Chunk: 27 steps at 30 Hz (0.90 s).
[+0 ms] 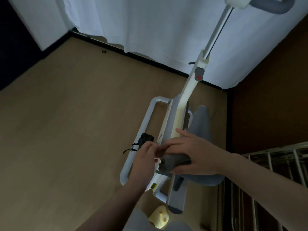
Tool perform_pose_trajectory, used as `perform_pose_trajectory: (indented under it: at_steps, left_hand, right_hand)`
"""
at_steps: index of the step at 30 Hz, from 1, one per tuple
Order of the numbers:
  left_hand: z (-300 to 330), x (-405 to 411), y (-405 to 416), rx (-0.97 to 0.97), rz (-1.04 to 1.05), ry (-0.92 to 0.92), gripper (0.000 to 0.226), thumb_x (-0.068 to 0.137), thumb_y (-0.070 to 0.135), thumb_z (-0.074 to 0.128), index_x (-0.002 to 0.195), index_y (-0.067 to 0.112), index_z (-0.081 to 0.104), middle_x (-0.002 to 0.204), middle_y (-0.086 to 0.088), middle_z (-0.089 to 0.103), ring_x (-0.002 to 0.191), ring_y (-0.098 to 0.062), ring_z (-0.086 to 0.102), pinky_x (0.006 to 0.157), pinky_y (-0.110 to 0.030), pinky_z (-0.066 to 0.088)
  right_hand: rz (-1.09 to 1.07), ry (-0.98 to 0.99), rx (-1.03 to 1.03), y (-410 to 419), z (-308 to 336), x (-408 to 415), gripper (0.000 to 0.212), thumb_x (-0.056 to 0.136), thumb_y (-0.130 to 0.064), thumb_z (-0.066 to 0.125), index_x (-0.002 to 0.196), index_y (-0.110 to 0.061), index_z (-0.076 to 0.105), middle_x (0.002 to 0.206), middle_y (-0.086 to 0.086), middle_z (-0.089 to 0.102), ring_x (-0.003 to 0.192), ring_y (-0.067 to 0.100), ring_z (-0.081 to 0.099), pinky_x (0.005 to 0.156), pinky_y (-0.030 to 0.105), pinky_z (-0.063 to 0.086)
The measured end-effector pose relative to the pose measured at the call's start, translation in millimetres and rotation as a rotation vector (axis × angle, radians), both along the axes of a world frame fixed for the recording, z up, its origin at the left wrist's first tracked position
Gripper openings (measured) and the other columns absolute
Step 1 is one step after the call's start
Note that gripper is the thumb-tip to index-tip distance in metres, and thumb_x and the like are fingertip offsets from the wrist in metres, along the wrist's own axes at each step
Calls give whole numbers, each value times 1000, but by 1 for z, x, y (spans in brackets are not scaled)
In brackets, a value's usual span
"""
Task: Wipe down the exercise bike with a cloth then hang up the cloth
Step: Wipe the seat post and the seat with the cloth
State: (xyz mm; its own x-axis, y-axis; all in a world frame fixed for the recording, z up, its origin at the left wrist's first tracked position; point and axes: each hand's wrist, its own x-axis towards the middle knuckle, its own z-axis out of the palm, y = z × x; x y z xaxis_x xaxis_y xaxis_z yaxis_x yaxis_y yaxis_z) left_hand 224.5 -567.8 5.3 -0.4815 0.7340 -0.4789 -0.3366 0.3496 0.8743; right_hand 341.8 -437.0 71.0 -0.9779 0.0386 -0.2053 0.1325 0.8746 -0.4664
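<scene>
No writing on the bike [176,124] is legible. Your right hand [191,155] grips the grey cloth [173,162] against the near frame; your left hand [145,157] pinches its left edge.

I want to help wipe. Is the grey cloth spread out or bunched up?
Bunched up: the grey cloth sits crumpled under the right hand.

bike [175,117] centre | curtain [150,22] behind | rack [266,172] right | cloth [173,161] on bike
</scene>
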Motion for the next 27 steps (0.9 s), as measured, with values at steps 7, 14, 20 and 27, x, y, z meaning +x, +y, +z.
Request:
perform_pose_trajectory:
  at_steps: [7,14,20,27]
  left_hand:
    - [7,0,15,43,-60,65,32,94,17,51,66,28,63,76,3,66,78,-12,61,72,-27,43]
    - [2,-1,13,64,-29,0,24,95,19,49,82,17,68,88,-9,69,88,-22,65,74,-33,50]
    - [2,-3,10,40,-25,-45,23,95,15,46,91,6,67,92,-5,71,93,-18,65,81,-32,49]
    - [4,-3,-2,64,-38,2,25,98,17,43,96,10,67,90,0,67,85,-9,63,65,-18,48]
  right_hand:
    - [-156,166,14,-13,0,52,41,85,-48,62,117,-22,65,136,-10,54,128,2,46,118,29,23]
    - [-351,317,134,-49,-35,13,35,83,-36,69,115,-21,68,126,-6,62,123,8,52,111,40,35]
    - [-437,382,177,-54,-30,63,38,77,-31,76,113,-22,69,128,-7,61,127,6,49,111,43,35]
    - [-607,295,317,-77,-48,10,43,80,-35,61,119,-18,64,121,-2,65,119,14,55,112,39,32]
